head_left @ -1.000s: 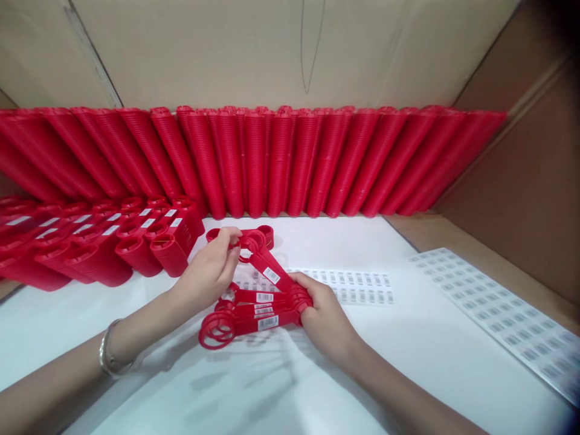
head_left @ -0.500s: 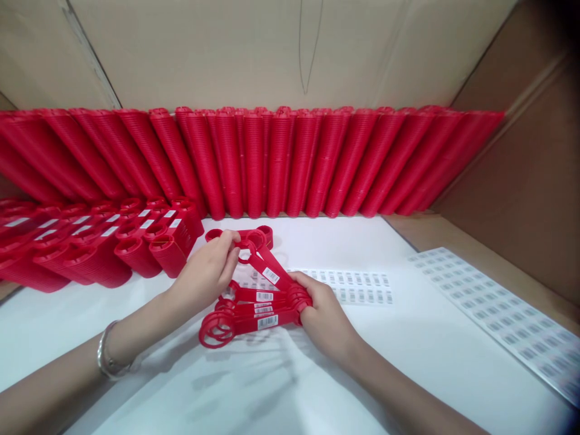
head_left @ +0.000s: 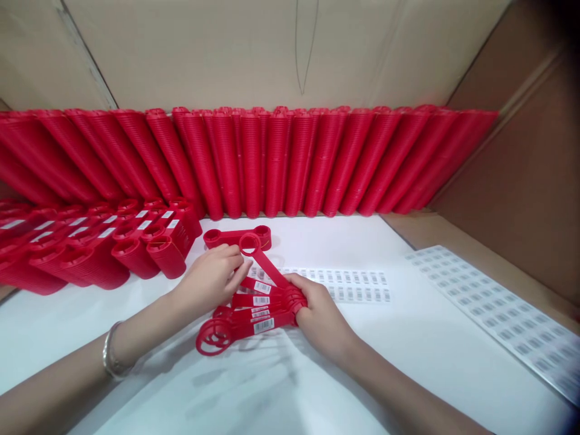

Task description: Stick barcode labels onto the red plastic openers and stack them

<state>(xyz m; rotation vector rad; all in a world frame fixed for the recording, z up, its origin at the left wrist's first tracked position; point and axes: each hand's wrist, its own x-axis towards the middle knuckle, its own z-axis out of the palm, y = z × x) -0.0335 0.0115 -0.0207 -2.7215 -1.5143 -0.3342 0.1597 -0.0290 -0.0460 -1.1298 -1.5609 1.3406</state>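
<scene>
My right hand (head_left: 321, 314) grips several flat red plastic pieces (head_left: 247, 317) by one end, spread like a fan. Each has a ring at its far end, and most carry a white barcode label on the arm. The uppermost piece (head_left: 269, 266) shows no label and stands apart from the others. Closed at the far end of the labelled piece below it is my left hand (head_left: 217, 275), whose fingers cover that piece's ring. A sheet of barcode stickers (head_left: 357, 285) lies behind my right hand, partly hidden.
A stack of red pieces (head_left: 235, 238) lies just behind my hands. Labelled red stacks (head_left: 131, 241) stand at left, with a row of tall red stacks (head_left: 276, 163) along the cardboard wall (head_left: 203, 54). Another sticker sheet (head_left: 502, 320) lies at right on the white table (head_left: 344, 386).
My left hand has moved down and slightly left, and the labelled piece at its fingers has swung down towards the fan. An unlabelled piece now shows above it.
</scene>
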